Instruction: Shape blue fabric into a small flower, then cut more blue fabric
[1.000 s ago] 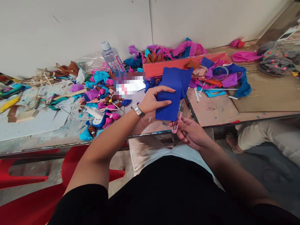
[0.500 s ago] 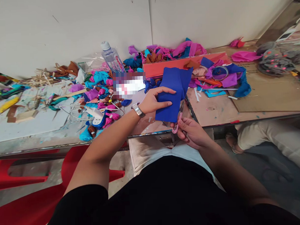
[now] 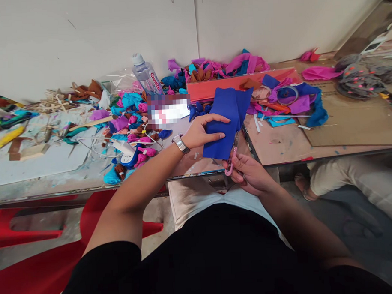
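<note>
Pinching the blue cloth [image 3: 225, 126] taut in our left hand [image 3: 198, 132], we close our right hand [image 3: 248, 173] on the pink scissors [image 3: 232, 156] below, so the blades meet its lower edge.

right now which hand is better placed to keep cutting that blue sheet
The right hand. It already grips the pink-handled scissors at the lower edge of the blue sheet, blades pointing up into it. The left hand is pinching the sheet to hold it up, so it looks better kept there.
</note>
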The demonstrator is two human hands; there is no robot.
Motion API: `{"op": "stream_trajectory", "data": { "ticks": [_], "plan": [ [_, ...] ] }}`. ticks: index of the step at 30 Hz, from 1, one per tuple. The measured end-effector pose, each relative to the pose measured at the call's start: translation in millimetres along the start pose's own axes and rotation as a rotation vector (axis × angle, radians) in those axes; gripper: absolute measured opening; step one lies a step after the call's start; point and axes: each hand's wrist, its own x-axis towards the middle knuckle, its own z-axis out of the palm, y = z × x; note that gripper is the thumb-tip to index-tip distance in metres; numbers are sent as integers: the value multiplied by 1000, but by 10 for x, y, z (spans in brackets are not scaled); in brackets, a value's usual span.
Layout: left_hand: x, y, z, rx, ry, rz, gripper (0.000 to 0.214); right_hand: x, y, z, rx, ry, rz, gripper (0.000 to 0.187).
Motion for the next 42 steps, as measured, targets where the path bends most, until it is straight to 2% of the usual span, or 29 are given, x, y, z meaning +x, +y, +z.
{"op": "stream_trajectory", "data": {
  "ticks": [26, 42],
  "plan": [
    [6, -5, -4, -11, 10, 1, 52, -14, 0, 52, 64, -68, -19, 42],
    [12, -20, -16, -21, 30, -19, 51, -47, -3, 56, 67, -45, -13, 40]
  ]
}}
